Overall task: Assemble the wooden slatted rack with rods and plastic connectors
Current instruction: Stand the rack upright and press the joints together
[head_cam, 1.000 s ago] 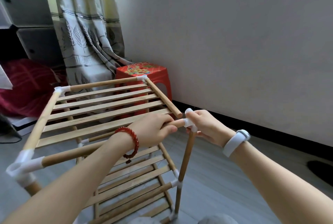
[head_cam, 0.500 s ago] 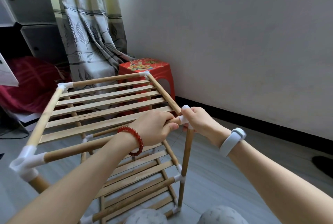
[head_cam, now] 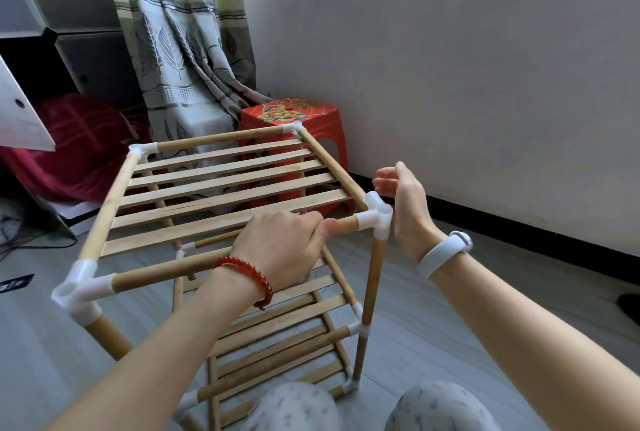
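A wooden slatted rack [head_cam: 221, 184] with three tiers stands on the floor in front of me. Its top tier has white plastic connectors at all corners. My left hand [head_cam: 280, 243] grips the near top rod [head_cam: 166, 269] close to its right end. The near right corner connector [head_cam: 375, 214] joins that rod, the right side rod and the upright rod [head_cam: 372, 288]. My right hand [head_cam: 403, 202] is just to the right of this connector, fingers loosely bent, its palm close beside it, holding nothing.
A red plastic stool [head_cam: 294, 119] stands behind the rack by the white wall. A patterned curtain [head_cam: 187, 49] hangs at the back left, beside grey cabinets [head_cam: 69, 15] and a red cushion [head_cam: 69, 143]. My knees [head_cam: 363, 406] are at the bottom edge.
My right hand has let go of the near right corner connector and moved slightly right and up. The connector now shows fully seated. The left hand keeps its grip on the rod.
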`<state>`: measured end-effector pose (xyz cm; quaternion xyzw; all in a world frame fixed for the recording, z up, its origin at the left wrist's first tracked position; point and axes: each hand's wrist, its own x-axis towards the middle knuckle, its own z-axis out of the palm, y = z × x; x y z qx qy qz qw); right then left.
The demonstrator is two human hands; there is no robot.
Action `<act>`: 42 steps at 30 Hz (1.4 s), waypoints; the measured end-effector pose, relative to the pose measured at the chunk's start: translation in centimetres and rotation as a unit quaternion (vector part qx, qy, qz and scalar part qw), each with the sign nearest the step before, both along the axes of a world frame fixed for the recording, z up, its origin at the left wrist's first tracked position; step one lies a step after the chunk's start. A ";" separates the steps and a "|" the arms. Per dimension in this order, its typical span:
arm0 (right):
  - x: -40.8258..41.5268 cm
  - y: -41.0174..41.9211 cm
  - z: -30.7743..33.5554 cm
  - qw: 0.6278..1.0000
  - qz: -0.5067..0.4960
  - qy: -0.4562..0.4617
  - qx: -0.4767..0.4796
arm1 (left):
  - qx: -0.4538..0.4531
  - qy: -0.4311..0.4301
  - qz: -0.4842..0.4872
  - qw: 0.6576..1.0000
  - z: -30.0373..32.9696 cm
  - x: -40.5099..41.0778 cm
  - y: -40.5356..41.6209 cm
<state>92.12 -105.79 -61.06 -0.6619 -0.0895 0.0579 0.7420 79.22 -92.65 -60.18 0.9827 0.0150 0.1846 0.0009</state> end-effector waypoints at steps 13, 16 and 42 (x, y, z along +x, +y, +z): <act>-8.2 4.8 -1.0 0.977 0.206 -0.025 0.041 | -0.053 -0.067 -0.033 0.996 0.5 -4.1 6.4; -9.0 4.8 -1.9 0.956 0.272 -0.107 -0.038 | -0.047 -0.079 -0.034 0.995 0.5 -5.7 9.3; -9.4 10.0 0.2 0.649 0.195 -0.614 -0.405 | -0.128 -0.103 0.087 0.983 -1.6 -11.6 10.6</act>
